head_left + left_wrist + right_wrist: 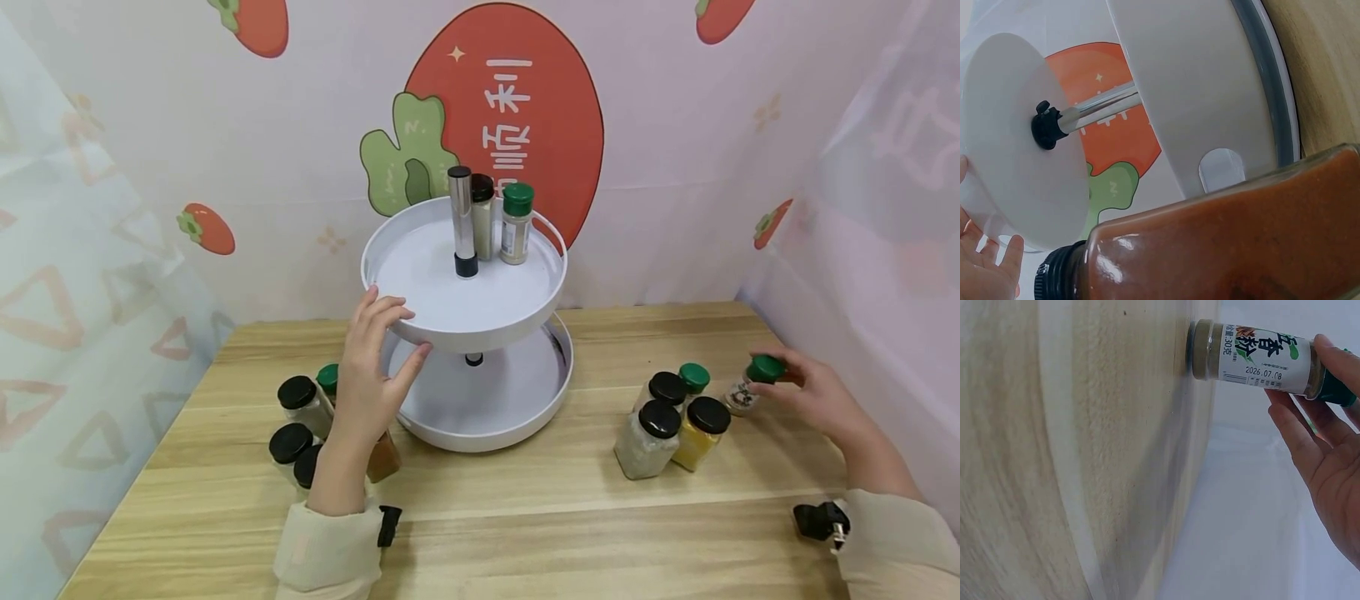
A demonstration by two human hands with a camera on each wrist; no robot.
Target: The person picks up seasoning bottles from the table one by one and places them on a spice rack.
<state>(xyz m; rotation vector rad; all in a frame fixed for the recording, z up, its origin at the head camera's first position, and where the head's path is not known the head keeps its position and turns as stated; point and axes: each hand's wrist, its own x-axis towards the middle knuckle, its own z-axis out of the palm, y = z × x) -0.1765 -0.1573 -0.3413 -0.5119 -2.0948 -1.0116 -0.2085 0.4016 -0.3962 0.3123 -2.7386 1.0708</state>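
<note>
A white two-tier turntable rack [465,437] stands at the table's middle. At its upper tray's front left rim, my left hand [372,367] holds on, fingers over the edge and thumb below. On that upper tray, beside the metal post, are a green-capped spice jar [516,229] and a black-capped jar [483,221]. At the far right, my right hand [817,396] grips a spice jar [1266,359] by its green cap. This jar has a white label and brown powder, and its base is right at the tabletop.
Right of the rack stand several spice jars close together, among them a yellow one [697,437] and a pale one [647,446]. More jars [300,400] sit at the left, partly behind my left forearm, including a reddish-brown one [1229,237]. A printed cloth [300,125] hangs behind.
</note>
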